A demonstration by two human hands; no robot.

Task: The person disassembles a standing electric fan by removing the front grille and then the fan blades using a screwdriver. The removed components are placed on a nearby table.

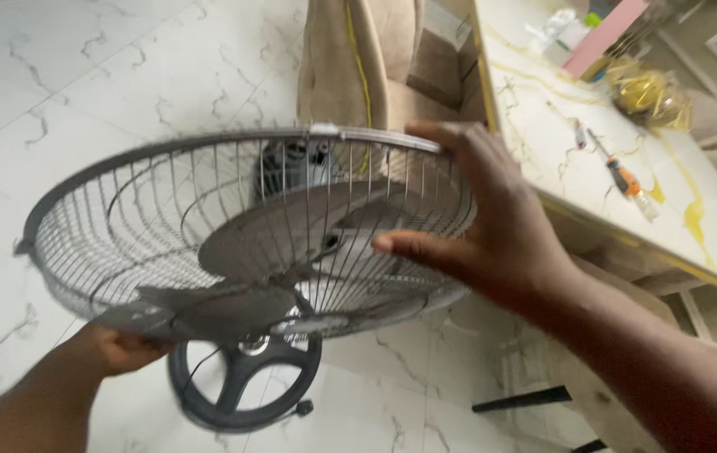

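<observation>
packages | table far end: pink flat box (603, 38); crinkled yellow-gold wrapper bundle (648, 94) just beside it

White marble-look floor tiles (81, 75) with grey veining, spread across the left and lower view. Beige upholstered chair (350, 67) at top centre, a thin yellow cord hanging down its back, tucked against the table edge. Cream marble-topped table (560, 143) with gold veining and gold trim along the right side. Orange-handled screwdriver (623, 178) lay on the tabletop, a second small tool just beside it. Crumpled gold wrapping (648, 94) sat farther back on the table, near a pink box (606, 38) and some pale, blurred items. Black bar-shaped pieces (519, 400) rested on the floor at lower right, kind unclear.
</observation>
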